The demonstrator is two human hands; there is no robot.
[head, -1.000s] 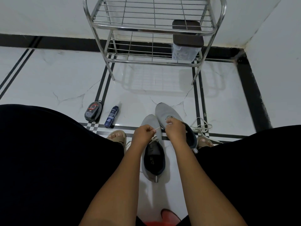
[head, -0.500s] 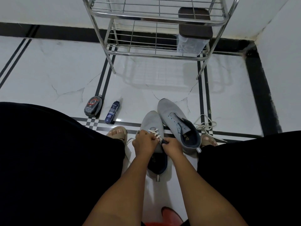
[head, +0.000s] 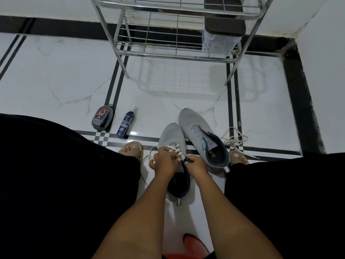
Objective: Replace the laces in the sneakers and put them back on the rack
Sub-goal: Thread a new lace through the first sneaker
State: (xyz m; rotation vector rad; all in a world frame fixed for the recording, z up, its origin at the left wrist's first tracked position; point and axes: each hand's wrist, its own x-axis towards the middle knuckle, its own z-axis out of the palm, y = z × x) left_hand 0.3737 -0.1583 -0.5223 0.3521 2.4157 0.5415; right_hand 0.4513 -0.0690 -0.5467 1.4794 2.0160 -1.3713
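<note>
Two grey sneakers stand side by side on the floor between my knees. The left sneaker [head: 170,136] carries a white lace [head: 174,148] threaded through its lower eyelets. My left hand [head: 165,162] pinches the lace over that shoe's left side. My right hand [head: 197,164] grips the dark tongue and collar of the same shoe. The right sneaker [head: 197,131] has no lace; its eyelets are bare. A loose white lace [head: 235,140] lies tangled on the floor to its right. The metal rack [head: 175,55] stands beyond the shoes.
A clear plastic box with a dark lid [head: 221,34] sits on the rack's lower shelf at the right. A round black tin [head: 102,118] and a blue bottle [head: 125,124] lie on the floor at the left. White walls close in behind and to the right.
Both hands came down and back from the right sneaker's toe area onto the left sneaker's lacing. The camera tilted down slightly.
</note>
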